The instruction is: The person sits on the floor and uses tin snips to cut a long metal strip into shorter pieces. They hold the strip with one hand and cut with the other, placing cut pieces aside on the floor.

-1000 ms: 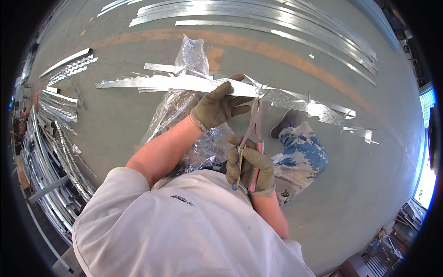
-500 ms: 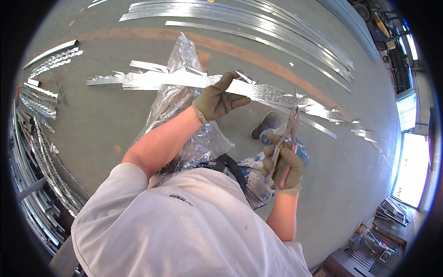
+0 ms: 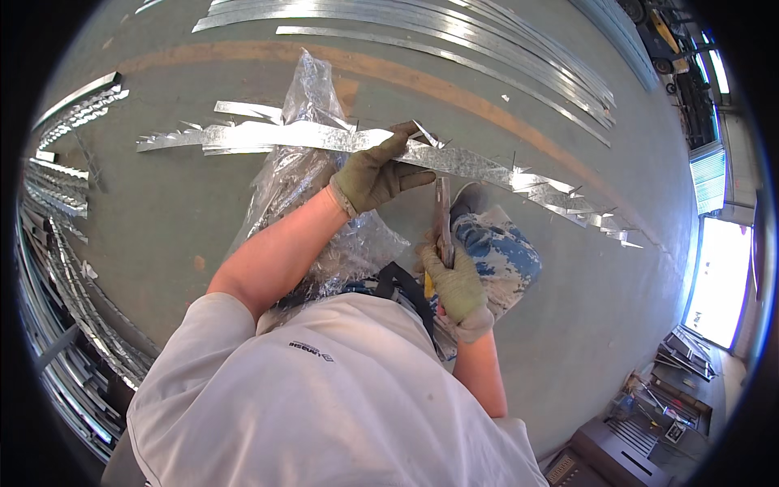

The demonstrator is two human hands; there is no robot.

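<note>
My left hand (image 3: 369, 174), in an olive work glove, grips a long shiny metal strip (image 3: 462, 165) near its middle. Bent, pointed tabs stick up along the strip, and other strips seem to lie against it. My right hand (image 3: 457, 284), gloved the same way, is closed around metal snips (image 3: 442, 207) with coloured handles. The snips' jaws point up, just below the strip and apart from it, close to my left fingertips. Whether the jaws are parted I cannot tell. Crumpled clear plastic wrap (image 3: 272, 183) covers my left leg beneath the strip.
Long flat metal strips (image 3: 389, 28) lie on the floor ahead. At the left are notched strips (image 3: 69, 191) and stacked metal profiles (image 3: 69, 381). A vehicle (image 3: 661, 36) stands far right, and a grey machine (image 3: 604, 454) is at lower right.
My right hand has moved left with the snips, from beside the strip's right part to below my left fingertips. The left hand keeps its hold; the whole view has shifted slightly.
</note>
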